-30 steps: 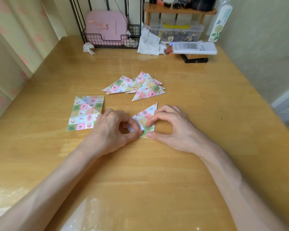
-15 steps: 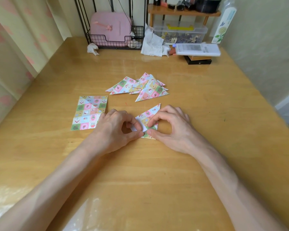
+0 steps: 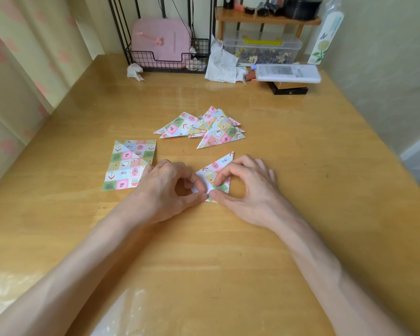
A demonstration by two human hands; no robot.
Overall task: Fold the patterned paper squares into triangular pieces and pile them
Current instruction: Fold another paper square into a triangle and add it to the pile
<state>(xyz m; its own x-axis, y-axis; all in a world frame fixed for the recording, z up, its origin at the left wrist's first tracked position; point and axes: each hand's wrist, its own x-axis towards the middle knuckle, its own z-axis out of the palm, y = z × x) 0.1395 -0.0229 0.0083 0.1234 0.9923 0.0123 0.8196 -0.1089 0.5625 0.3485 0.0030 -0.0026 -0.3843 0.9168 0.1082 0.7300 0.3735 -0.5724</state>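
Nothing of note has moved since the earlier frames: both hands remain on the half-folded piece, and only the view has shifted slightly. Left hand: grip narrow, thumb and forefinger pinching the white flap at the near-left part of the piece. Right hand: grip narrow, forefinger tip pressing the patterned face and thumb at the near corner, where the 2 thumbs almost touch. The piece lies flat on the tabletop between the hands, its long axis running from the near corner under the thumbs away to a sharp tip at far right. Pile of finished triangles lies straight beyond that tip, near but apart from it; the right hand's fingers sit closer to it than the left's. Unfolded squares lie in 1 stack just beside the left hand. Assessment: the fold in hand is not yet closed, white underside showing; once creased, the piece need only travel forward along its own axis, with the right hand best placed to carry it
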